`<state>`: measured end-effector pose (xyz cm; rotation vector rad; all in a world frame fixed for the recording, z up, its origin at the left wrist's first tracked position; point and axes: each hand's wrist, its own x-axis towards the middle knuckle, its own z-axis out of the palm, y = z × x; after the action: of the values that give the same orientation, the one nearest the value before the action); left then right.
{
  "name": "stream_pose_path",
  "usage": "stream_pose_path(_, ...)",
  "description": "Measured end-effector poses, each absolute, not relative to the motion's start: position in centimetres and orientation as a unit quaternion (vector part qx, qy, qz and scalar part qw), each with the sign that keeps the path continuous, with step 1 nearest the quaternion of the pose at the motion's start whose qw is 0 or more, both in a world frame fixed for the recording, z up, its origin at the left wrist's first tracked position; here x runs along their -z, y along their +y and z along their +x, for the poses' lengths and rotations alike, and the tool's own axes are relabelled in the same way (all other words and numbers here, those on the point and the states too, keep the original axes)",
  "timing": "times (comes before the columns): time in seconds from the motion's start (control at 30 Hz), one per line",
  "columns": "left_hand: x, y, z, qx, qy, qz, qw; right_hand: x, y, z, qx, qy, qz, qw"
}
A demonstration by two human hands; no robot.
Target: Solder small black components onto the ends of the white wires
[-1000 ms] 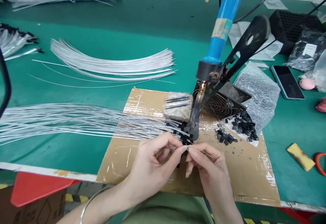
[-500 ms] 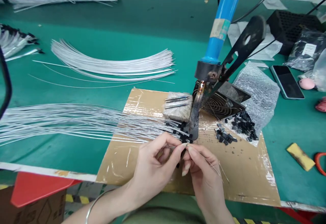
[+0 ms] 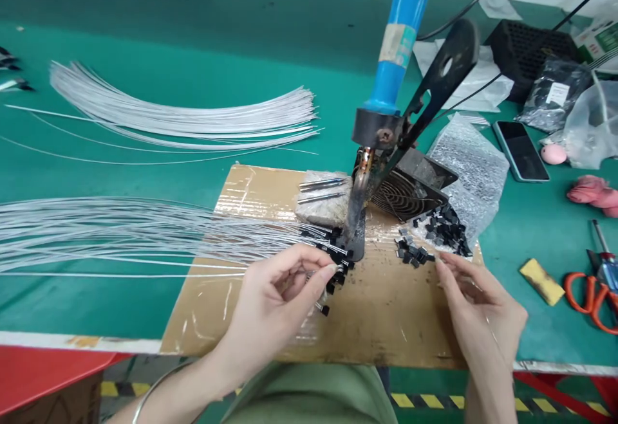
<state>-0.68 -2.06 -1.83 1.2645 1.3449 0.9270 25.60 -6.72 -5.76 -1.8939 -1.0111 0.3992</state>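
Note:
My left hand (image 3: 284,302) pinches the end of a thin white cable (image 3: 212,275) between thumb and forefinger, beside a cluster of cables with black connectors (image 3: 344,263) on their ends. My right hand (image 3: 476,302) is at the edge of a pile of small black connectors (image 3: 412,253). Its thumb and forefinger are closed at one of these pieces; I cannot tell if it is gripped. A thin wire, like solder (image 3: 493,334), runs across the right palm. Above the cluster stands a blue-handled soldering iron (image 3: 389,83), tip down in a black stand.
Brown cardboard (image 3: 386,321) covers the front of the green table. A fan (image 3: 400,192) sits behind the iron, near a sponge block with metal tips (image 3: 322,208). Another cable bundle (image 3: 193,115) lies behind. At right are a phone (image 3: 521,150), yellow sponge (image 3: 541,281) and orange-handled scissors (image 3: 586,295).
My right hand has moved right, away from my left hand, to the connector pile. My left hand keeps its pinch near the cable ends. The camera view has shifted right.

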Motion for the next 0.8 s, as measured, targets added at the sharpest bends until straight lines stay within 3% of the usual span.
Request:
stream_pose_path(0.1, 1.5, -2.1, -0.6, -0.380, 0.580, 0.506, 0.512, 6.3, -6.1, 27.1, -0.149, -0.471, -0.775, 0.394)
stream_pose_path(0.27, 0.8, -1.6, -0.7, -0.352, 0.569, 0.522, 0.529, 6.8, -5.6, 26.7, -0.160, -0.468, -0.781, 0.381)
stream_pose_path(0.37, 0.7, -1.2, -0.7, -0.360, 0.564, 0.529, 0.522, 6.8, -5.9, 26.1, -0.168, -0.416, -0.791, 0.417)
stream_pose_path(0.6, 1.0, -1.3, -0.5, -0.360, 0.562, 0.534, 0.519, 4.7, -6.3, 23.6, -0.219, -0.272, -0.722, 0.597)
stream_pose_path(0.8, 0.5, -1.0, -0.3, -0.353, 0.559, 0.538, 0.523, 3.2, -6.0, 21.0, -0.229, -0.310, -0.695, 0.607)
